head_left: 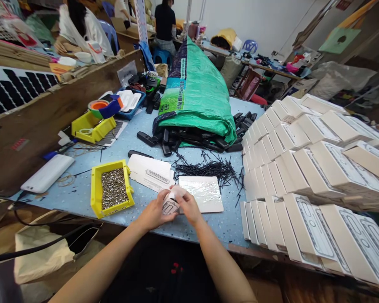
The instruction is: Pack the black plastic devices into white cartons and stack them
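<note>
I pinch a white, paper-like piece printed with dark outlines [170,206] between my left hand [158,211] and right hand [190,206], above the blue speckled bench [73,200], right of a yellow plastic bin [96,198].

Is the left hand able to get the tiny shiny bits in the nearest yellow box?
Probably yes: the yellow box is open on top and nothing covers the shiny bits. But the left hand holds white printed packaging, so it may need freeing first.

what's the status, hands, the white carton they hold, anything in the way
Left hand and right hand both gripping white carton, printed side visible. Shiny white packet close beyond. Nothing seen blocking.
</note>
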`<state>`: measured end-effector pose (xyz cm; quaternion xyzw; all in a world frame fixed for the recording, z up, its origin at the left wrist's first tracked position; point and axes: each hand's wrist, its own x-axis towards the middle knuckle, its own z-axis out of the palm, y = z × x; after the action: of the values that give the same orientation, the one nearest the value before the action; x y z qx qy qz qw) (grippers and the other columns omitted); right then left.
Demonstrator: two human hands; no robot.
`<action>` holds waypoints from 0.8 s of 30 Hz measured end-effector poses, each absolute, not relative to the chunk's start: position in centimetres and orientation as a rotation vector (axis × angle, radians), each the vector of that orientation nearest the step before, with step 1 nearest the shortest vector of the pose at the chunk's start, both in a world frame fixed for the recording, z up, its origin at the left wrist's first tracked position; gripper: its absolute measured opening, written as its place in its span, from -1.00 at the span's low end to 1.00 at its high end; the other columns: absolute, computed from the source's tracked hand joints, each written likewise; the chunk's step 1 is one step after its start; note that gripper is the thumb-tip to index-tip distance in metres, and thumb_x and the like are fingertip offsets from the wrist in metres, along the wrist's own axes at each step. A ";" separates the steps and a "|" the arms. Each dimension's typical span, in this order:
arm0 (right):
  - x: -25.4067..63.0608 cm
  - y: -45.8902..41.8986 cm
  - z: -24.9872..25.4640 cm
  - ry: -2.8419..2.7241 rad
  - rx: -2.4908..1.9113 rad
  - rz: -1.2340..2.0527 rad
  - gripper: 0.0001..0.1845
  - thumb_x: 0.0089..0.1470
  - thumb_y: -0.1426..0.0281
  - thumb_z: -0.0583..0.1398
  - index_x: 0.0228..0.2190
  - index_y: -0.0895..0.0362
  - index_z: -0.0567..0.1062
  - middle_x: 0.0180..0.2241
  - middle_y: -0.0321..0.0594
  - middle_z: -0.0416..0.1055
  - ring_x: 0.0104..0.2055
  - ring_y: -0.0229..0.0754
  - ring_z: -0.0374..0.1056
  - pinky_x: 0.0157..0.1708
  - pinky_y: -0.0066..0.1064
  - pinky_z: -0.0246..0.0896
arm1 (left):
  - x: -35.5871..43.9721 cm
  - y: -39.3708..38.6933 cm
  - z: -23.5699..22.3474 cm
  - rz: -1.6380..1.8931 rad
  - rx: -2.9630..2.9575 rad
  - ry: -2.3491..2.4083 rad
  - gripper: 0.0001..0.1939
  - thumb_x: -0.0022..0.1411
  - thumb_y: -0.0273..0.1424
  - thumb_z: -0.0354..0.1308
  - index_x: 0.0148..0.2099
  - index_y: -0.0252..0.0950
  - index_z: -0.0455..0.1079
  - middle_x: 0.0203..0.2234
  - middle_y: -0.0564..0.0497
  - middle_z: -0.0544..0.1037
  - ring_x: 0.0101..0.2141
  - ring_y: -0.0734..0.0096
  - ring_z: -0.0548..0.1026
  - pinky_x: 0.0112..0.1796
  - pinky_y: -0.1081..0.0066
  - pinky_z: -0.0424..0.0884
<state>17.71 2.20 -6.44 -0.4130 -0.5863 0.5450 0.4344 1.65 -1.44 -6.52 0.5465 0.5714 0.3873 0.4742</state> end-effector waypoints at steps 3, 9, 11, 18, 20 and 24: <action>16.8 1.6 -7.1 -1.483 -0.918 1.392 -0.51 0.07 0.02 0.17 -0.11 0.11 0.53 -0.01 -0.12 0.44 0.07 -0.11 0.35 0.09 -0.25 0.26 | 2.1 -1.2 -6.1 0.934 1.295 1.403 -0.04 -0.15 -0.36 0.36 0.29 -0.18 0.03 -0.09 -0.10 0.53 -0.24 0.16 0.54 -0.11 0.25 0.38; 17.3 1.5 -6.3 -1.697 -0.982 1.156 -0.64 0.19 0.20 0.07 -0.09 0.06 0.52 0.02 -0.15 0.41 0.12 -0.15 0.30 0.16 -0.22 0.18 | 2.2 -1.1 -5.6 0.889 1.251 1.415 -0.01 -0.16 -0.38 0.38 0.30 -0.18 0.02 -0.09 -0.12 0.52 -0.23 0.14 0.55 -0.12 0.25 0.40; 17.7 0.7 -6.0 -1.868 -0.979 1.077 -0.54 0.08 0.20 0.20 0.01 0.05 0.45 0.16 -0.14 0.26 0.23 -0.11 0.16 0.24 -0.19 0.06 | 2.6 -1.3 -5.6 0.960 1.179 1.419 0.01 -0.19 -0.35 0.41 0.29 -0.21 0.02 -0.06 -0.14 0.49 -0.12 0.09 0.52 -0.04 0.20 0.37; 22.2 -4.0 -1.5 -1.916 -1.286 0.841 0.13 -0.21 0.30 0.35 0.29 0.05 -0.09 0.24 -0.04 0.01 0.22 -0.01 0.13 0.13 -0.23 0.23 | 3.3 -1.0 -6.2 1.156 0.936 1.343 -0.28 -0.09 -0.06 0.28 0.13 -0.07 0.21 0.03 -0.13 0.42 0.06 -0.11 0.37 0.02 -0.05 0.36; 27.4 -5.2 2.4 -1.817 -1.391 0.522 -0.11 -0.11 0.33 0.27 0.23 0.07 0.09 0.12 -0.06 0.19 0.10 -0.06 0.25 0.07 -0.26 0.29 | 1.4 -0.2 -5.3 1.220 1.031 1.384 -0.30 -0.11 -0.06 0.29 0.08 -0.07 0.20 0.02 -0.13 0.41 0.02 -0.08 0.40 0.02 -0.06 0.37; 39.2 -6.3 9.7 -1.661 -1.892 -0.351 -0.42 0.04 0.31 0.16 0.11 0.17 0.31 -0.08 0.01 0.38 -0.04 0.03 0.32 0.00 -0.08 0.27 | -4.6 1.3 -2.6 1.247 1.322 1.731 -0.43 0.02 -0.10 0.22 0.04 -0.12 0.17 0.03 -0.10 0.38 -0.03 0.04 0.43 0.01 -0.03 0.39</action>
<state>39.22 -6.28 9.69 -0.7112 -0.6243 -0.1320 0.2951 -4.61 1.31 -2.58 0.5005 0.6557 0.4723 0.3106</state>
